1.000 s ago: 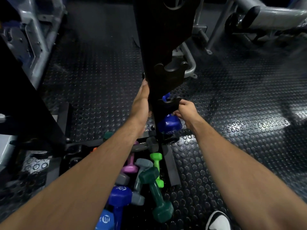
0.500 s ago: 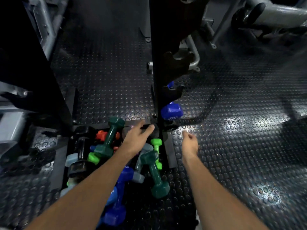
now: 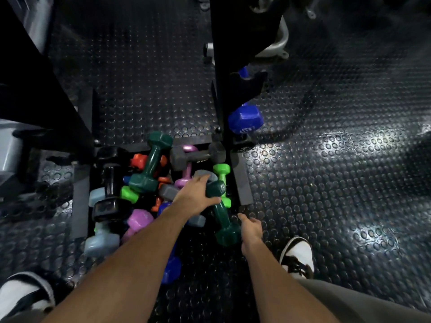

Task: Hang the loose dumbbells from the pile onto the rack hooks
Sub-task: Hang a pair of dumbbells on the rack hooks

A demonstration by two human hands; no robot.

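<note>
Dumbbell (image 3: 222, 214) lying flat, axis near-far, left hand (image 3: 196, 197) touching

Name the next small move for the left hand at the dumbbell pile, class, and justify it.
Probably close the left hand round the dark green dumbbell and lift it. The fingers already lie over its upper head, and only a blue dumbbell hangs on the rack.
</note>
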